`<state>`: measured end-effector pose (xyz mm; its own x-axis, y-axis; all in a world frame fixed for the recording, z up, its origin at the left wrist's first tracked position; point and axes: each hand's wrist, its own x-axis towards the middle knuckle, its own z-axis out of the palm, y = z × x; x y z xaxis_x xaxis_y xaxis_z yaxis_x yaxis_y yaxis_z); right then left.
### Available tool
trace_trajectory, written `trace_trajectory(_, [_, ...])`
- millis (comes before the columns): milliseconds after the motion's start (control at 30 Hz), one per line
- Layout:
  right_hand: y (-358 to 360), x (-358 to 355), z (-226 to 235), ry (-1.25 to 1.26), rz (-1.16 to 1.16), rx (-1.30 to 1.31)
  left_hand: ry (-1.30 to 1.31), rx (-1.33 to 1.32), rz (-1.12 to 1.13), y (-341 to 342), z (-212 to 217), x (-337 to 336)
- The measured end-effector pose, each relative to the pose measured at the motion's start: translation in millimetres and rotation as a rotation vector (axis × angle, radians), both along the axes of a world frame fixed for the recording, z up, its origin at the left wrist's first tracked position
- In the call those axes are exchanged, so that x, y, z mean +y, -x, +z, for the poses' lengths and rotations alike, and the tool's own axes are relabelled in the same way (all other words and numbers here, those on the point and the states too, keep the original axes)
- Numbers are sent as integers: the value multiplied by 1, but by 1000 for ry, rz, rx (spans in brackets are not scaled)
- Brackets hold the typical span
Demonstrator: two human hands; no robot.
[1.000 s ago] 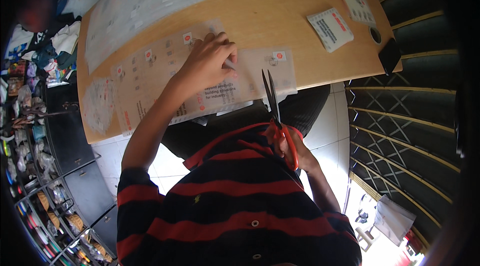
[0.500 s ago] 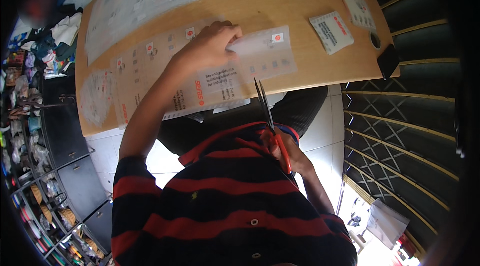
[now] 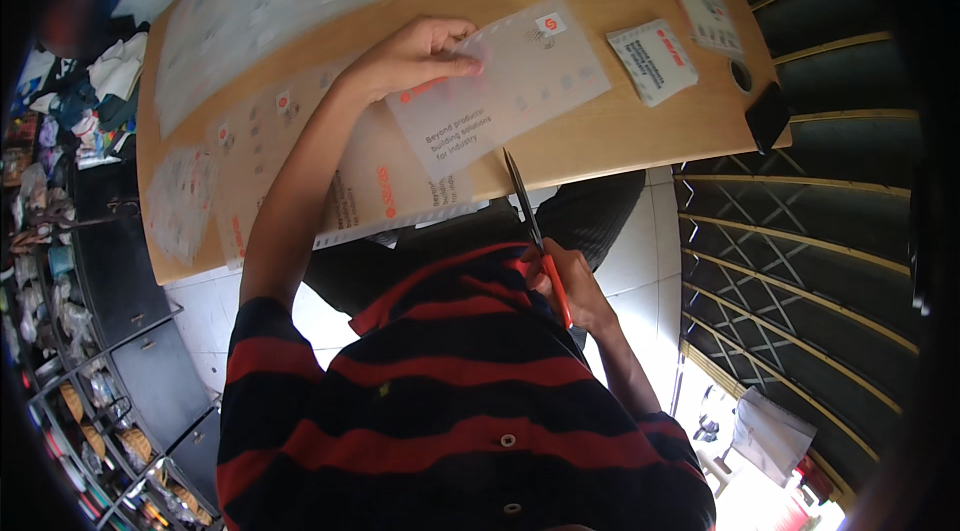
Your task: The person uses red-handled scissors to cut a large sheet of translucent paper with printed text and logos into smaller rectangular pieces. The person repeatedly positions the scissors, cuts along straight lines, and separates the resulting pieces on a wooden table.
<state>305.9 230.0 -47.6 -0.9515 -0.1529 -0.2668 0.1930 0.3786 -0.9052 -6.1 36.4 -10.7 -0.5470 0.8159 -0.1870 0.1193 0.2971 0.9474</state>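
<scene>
My left hand [image 3: 425, 56] pinches a translucent printed plastic piece [image 3: 525, 66] by its left edge, thumb on top. The piece is tilted and raised over the table, overlapping a longer printed plastic sheet [image 3: 365, 156] lying flat under my left forearm. My right hand [image 3: 575, 283] grips scissors [image 3: 524, 196] by their red handles at the table's near edge. The long dark blades point away from me, just below the piece and apart from it; they look nearly closed.
A stack of printed pieces [image 3: 652, 59] lies at the right of the wooden table [image 3: 560, 159], near another printed piece [image 3: 706, 13], a ring-shaped roll [image 3: 740, 77] and a black rectangular object [image 3: 768, 119]. Loose plastic pieces [image 3: 180, 196] lie at left; larger sheets [image 3: 290, 16] cover the back.
My left hand has lifted the plastic piece and turned it, its right end swinging up and away from me. The scissors have stayed near the table edge, their handles turned slightly.
</scene>
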Motion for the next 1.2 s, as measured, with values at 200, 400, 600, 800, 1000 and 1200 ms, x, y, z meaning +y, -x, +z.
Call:
trace_trajectory(200, [16, 2, 0, 50, -8, -17, 7, 36, -147, 10, -8, 5])
trace_trajectory(400, [13, -4, 25, -39, -49, -81, -3, 25, -85, 1, 6, 5])
trace_trajectory(600, [0, -1, 24, -120, -15, -150, 57, 27, -50, -1, 0, 3])
trace_trajectory(800, [7, 2, 32, -93, -19, -196, 49, 53, -65, -3, 3, 2])
trace_trajectory(1000, [21, -2, 25, -104, -8, -102, 82, 73, -103, -1, 4, 3])
trace_trajectory(1200, [31, -6, 29, -67, -46, -161, 83, 72, -105, -3, 5, 3])
